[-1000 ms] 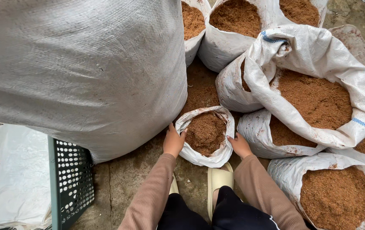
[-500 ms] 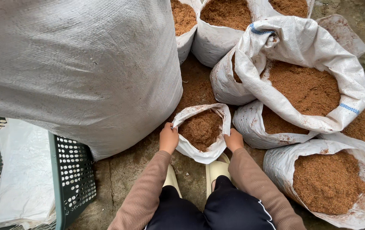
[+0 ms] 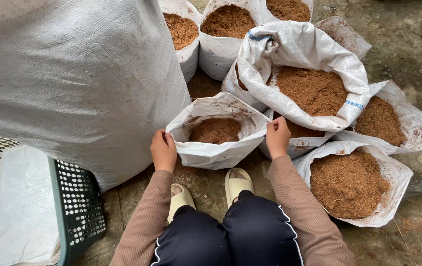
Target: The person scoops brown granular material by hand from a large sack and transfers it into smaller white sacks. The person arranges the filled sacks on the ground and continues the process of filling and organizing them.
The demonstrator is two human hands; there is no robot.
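Hands grip the rim of a small white woven bag (image 3: 216,148) that stands on the concrete floor (image 3: 408,44) at the centre of the frame. The left hand (image 3: 163,150) is closed on the bag's left edge, its fingers curled over the rolled rim; the right hand (image 3: 277,137) is closed on the right edge the same way. Between them the bag's mouth is held wide, and a shallow layer of brown fibrous material (image 3: 215,130) lies low inside it.

Just below the bag, two pale slippers (image 3: 236,181) point toward it, with dark trousers (image 3: 230,236) and tan sleeves (image 3: 144,221) filling the lower middle of the frame.

A very large grey woven sack (image 3: 73,74) takes up the upper left and stands just beside the small bag's left side. A dark green perforated crate (image 3: 75,207) sits in the lower left, with folded white bags (image 3: 23,216) lying in it.

To the right and above, several other white bags stand crowded together, each filled with the same brown material: a large one (image 3: 309,88) with its rim folded down lies touching the small bag's upper right, one (image 3: 354,184) sits at the lower right, one (image 3: 388,118) at the right edge, and more (image 3: 228,24) line the top of the frame.
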